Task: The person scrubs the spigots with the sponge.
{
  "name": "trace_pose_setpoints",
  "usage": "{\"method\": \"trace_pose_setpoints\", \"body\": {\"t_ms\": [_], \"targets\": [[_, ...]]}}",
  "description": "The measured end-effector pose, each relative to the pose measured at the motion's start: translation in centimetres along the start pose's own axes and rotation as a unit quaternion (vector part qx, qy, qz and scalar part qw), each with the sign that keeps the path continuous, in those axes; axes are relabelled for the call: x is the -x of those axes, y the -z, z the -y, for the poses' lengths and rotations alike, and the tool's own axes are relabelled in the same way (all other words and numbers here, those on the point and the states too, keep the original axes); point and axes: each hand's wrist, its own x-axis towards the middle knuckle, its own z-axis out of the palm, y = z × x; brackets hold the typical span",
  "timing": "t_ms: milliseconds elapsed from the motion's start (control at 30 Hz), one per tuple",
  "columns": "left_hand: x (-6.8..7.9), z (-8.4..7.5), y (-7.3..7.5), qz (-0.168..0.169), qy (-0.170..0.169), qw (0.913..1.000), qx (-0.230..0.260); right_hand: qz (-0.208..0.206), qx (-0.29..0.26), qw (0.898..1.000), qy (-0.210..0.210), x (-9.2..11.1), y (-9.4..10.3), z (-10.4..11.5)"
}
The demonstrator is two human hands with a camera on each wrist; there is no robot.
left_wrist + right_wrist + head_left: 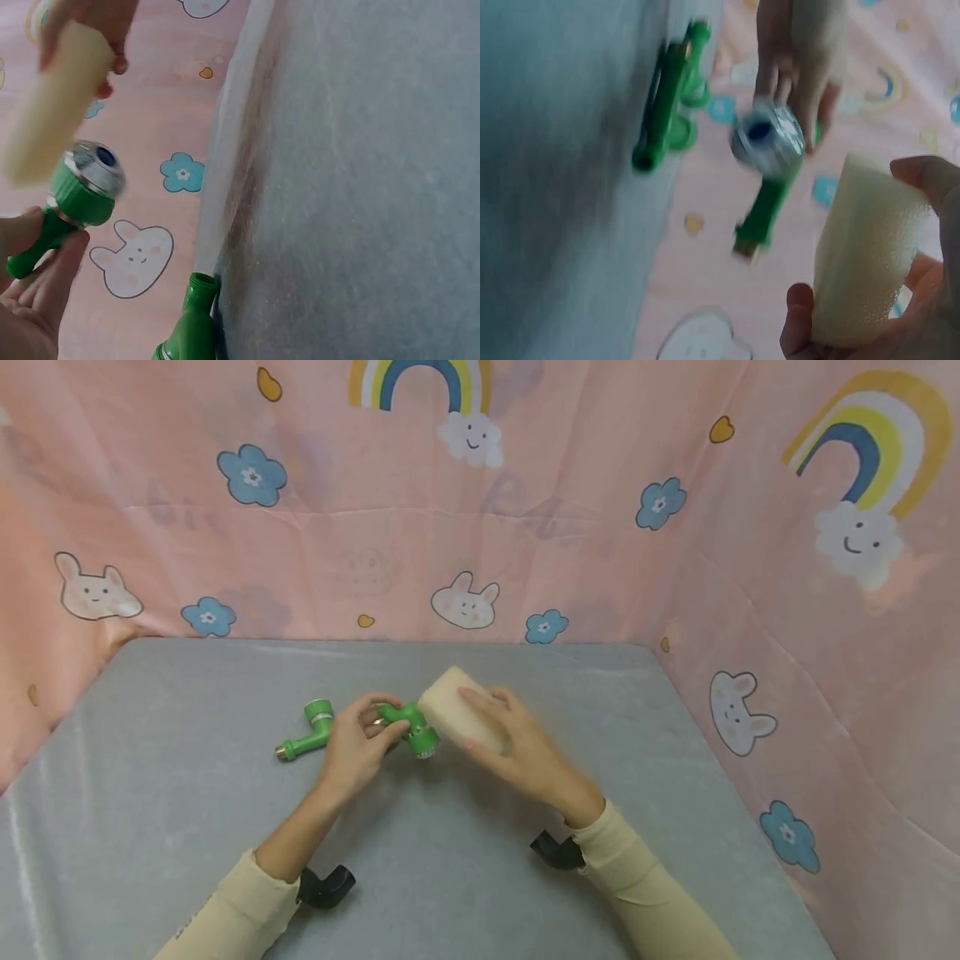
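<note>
My left hand (354, 750) pinches a green pipe fitting (422, 741) between thumb and fingers, above the table. In the left wrist view the fitting (81, 201) has a silvery collar with a dark hole. A brass-coloured end shows on the fitting (763, 210) in the right wrist view. Close beside it, my right hand (528, 752) grips a cream sponge block (456, 703), thumb on one side and fingers on the other. The sponge (870, 251) looks porous and slightly blurred. Another green fitting (306, 743) with a brass threaded end lies left of my left hand, partly hidden by it.
The grey cloth-covered table (465, 877) meets a pink patterned curtain (322, 552) at the back and sides. Green fittings (660, 109) lie close together on the table in the right wrist view. Black curved pieces (327, 887) sit at both sleeve cuffs.
</note>
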Motion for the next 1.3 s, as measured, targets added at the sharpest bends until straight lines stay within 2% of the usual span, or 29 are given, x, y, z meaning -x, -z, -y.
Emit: {"method": "trace_pose_setpoints", "body": {"t_ms": [100, 200, 333, 467, 567, 633, 733, 833, 933, 1033, 1100, 1300], "targets": [[-0.1, -0.2, 0.1, -0.014, 0.009, 0.9994, 0.029, 0.031, -0.007, 0.999, 0.026, 0.3, -0.9, 1.0], [-0.2, -0.4, 0.2, -0.035, 0.007, 0.9984, 0.043, 0.040, 0.005, 0.999, 0.023, 0.3, -1.4, 1.3], [-0.3, -0.8, 0.5, -0.065, 0.011, 0.9965, 0.052, 0.024, 0.004, 1.000, -0.008, 0.3, -1.2, 0.6], [-0.5, -0.9, 0.8, -0.076, 0.044, 0.9917, 0.094, -0.005, 0.023, 0.999, -0.035, 0.1, -0.5, -0.4], [-0.5, -0.9, 1.1, -0.073, 0.086, 0.9846, 0.134, -0.031, 0.030, 0.998, -0.039, 0.0, 0.0, -0.7], [-0.5, -0.9, 1.1, -0.067, 0.115, 0.9786, 0.157, -0.048, 0.023, 0.998, -0.019, 0.0, 0.1, -0.5], [-0.5, -0.8, 1.1, -0.052, 0.149, 0.9687, 0.192, -0.060, 0.012, 0.997, 0.038, 0.0, -0.3, 0.0], [-0.5, -0.7, 1.1, -0.031, 0.166, 0.9588, 0.229, -0.059, 0.014, 0.992, 0.107, 0.1, -1.2, 0.8], [-0.4, -0.7, 1.2, -0.011, 0.174, 0.9537, 0.245, -0.055, 0.023, 0.988, 0.141, 0.2, -1.9, 1.4], [-0.4, -0.7, 1.3, 0.002, 0.182, 0.9505, 0.252, -0.058, 0.030, 0.988, 0.141, 0.3, -2.1, 1.6], [-0.4, -0.8, 1.4, 0.002, 0.187, 0.9454, 0.267, -0.063, 0.025, 0.989, 0.132, 0.3, -2.0, 1.5], [-0.6, -1.1, 1.6, -0.024, 0.197, 0.9273, 0.318, -0.077, 0.005, 0.993, 0.088, -0.2, -1.3, 0.2]]}}
